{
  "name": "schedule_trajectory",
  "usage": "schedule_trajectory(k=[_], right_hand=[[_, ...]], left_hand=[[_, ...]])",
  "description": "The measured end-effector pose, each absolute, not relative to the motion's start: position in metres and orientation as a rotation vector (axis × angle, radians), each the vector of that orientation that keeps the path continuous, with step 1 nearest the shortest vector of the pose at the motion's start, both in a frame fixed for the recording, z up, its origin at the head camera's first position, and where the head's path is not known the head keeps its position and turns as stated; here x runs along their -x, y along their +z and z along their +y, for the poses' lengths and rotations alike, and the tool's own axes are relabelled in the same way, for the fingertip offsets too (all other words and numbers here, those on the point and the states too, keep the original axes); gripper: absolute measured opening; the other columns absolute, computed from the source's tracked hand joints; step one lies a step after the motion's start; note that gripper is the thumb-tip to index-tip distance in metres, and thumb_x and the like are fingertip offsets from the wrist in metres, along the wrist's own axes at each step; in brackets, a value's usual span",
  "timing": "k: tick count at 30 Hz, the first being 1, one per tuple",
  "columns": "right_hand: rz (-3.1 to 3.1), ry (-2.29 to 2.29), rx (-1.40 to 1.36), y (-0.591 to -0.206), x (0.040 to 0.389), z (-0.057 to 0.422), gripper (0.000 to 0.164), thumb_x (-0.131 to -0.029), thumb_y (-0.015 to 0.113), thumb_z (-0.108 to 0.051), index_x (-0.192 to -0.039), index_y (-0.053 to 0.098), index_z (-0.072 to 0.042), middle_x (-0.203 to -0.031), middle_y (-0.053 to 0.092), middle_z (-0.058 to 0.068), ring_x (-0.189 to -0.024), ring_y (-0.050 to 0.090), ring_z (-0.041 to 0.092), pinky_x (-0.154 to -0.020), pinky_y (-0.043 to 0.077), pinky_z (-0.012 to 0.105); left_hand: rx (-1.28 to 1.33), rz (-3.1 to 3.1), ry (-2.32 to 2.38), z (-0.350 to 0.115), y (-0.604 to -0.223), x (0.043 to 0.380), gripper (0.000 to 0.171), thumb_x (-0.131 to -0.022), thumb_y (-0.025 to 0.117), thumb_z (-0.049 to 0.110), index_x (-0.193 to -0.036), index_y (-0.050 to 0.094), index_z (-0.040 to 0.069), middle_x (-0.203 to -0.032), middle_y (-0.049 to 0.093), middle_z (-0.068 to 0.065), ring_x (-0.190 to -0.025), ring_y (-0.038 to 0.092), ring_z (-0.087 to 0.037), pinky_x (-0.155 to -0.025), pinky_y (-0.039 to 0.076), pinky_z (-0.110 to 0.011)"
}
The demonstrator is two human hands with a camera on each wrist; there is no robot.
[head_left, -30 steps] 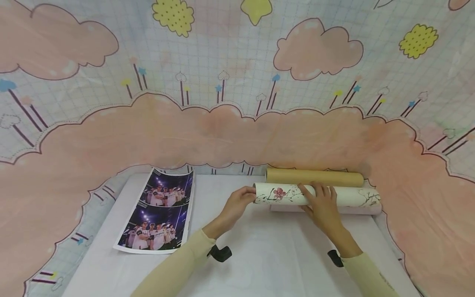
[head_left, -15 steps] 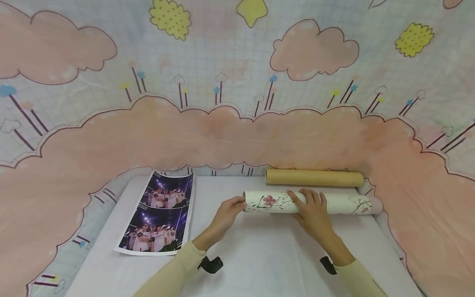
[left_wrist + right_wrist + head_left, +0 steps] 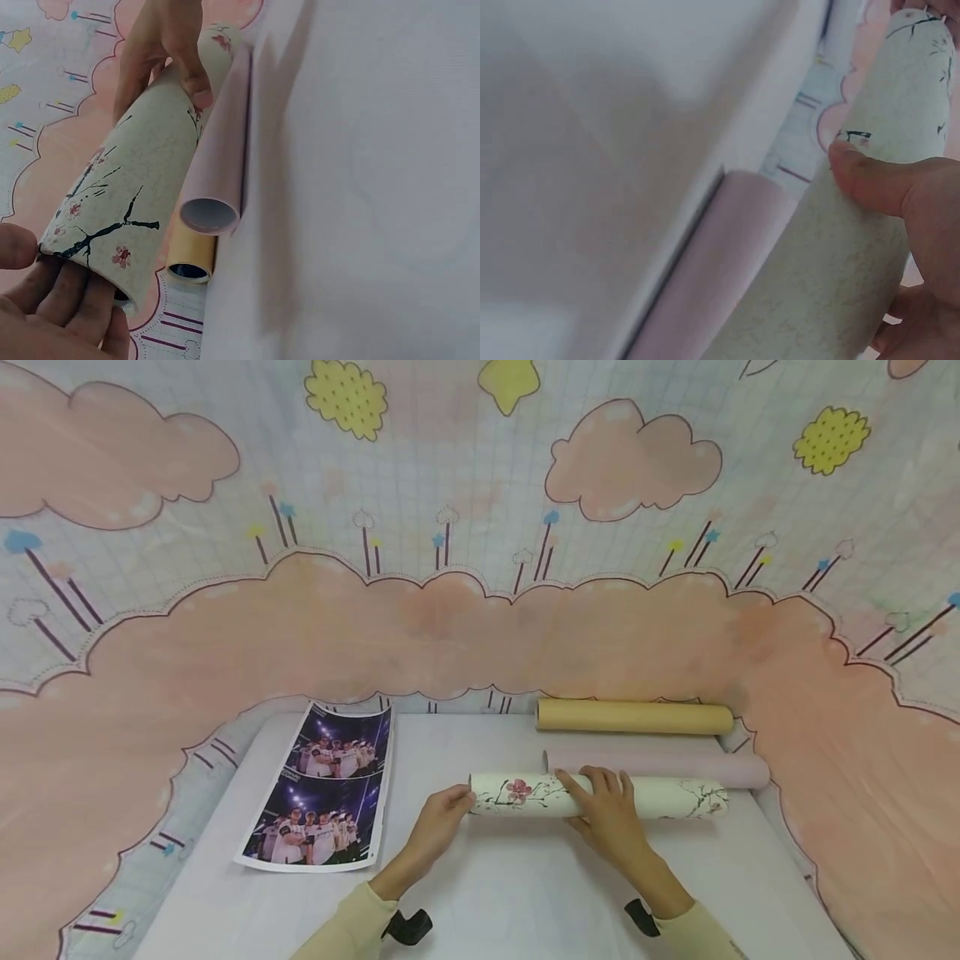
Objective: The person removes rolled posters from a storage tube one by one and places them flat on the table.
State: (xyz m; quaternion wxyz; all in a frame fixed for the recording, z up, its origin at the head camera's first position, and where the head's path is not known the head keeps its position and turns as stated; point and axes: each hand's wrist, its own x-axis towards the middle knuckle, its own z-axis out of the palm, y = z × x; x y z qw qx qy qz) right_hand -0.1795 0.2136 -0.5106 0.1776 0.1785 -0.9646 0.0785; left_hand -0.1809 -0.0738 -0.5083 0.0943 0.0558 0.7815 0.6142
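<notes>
A cream wallpaper roll printed with dark branches and red blossoms lies crosswise between my two hands. My left hand pinches its left end; in the left wrist view several fingers reach inside the open end of the roll while the thumb stays outside at the rim. Around the middle of the roll, my right hand grips from above, and the right wrist view has its thumb pressed along the near side. Just behind sits a pale pink roll, partly covered by the cream one in the head view.
Farther back, a yellow roll lies along the rear edge of the white table. On the left rests a flat printed sheet with two group photos, its edges slightly curled. A cloud-patterned cloth hangs behind.
Both hands have brought the cream wallpaper roll toward me and to the left, from above the pink roll to in front of it. The pink roll now shows more fully.
</notes>
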Motion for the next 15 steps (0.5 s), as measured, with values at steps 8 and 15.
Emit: schedule_trajectory(k=[8, 15], right_hand=[[-2.782, 0.278, -0.514, -0.52, 0.175, 0.201, 0.082, -0.067, 0.09, -0.024, -0.14, 0.054, -0.028, -0.124, 0.055, 0.014, -0.119, 0.05, 0.037, -0.103, 0.033, 0.064], [-2.792, 0.278, -0.545, -0.525, 0.173, 0.195, 0.081, -0.067, 0.09, -0.024, -0.14, 0.054, -0.025, -0.124, 0.055, 0.013, -0.119, 0.051, 0.035, -0.106, 0.033, 0.064]], left_hand=[[-0.184, 2.294, 1.864, -0.084, -0.515, 0.172, 0.038, -0.103, 0.047, 0.028, -0.128, 0.059, 0.002, -0.121, 0.069, -0.014, -0.12, 0.06, -0.03, -0.107, 0.041, -0.055], [-0.156, 2.27, 1.845, -0.09, -0.519, 0.166, 0.04, -0.104, 0.047, 0.027, -0.13, 0.055, 0.0, -0.123, 0.068, -0.016, -0.122, 0.059, -0.033, -0.108, 0.04, -0.057]])
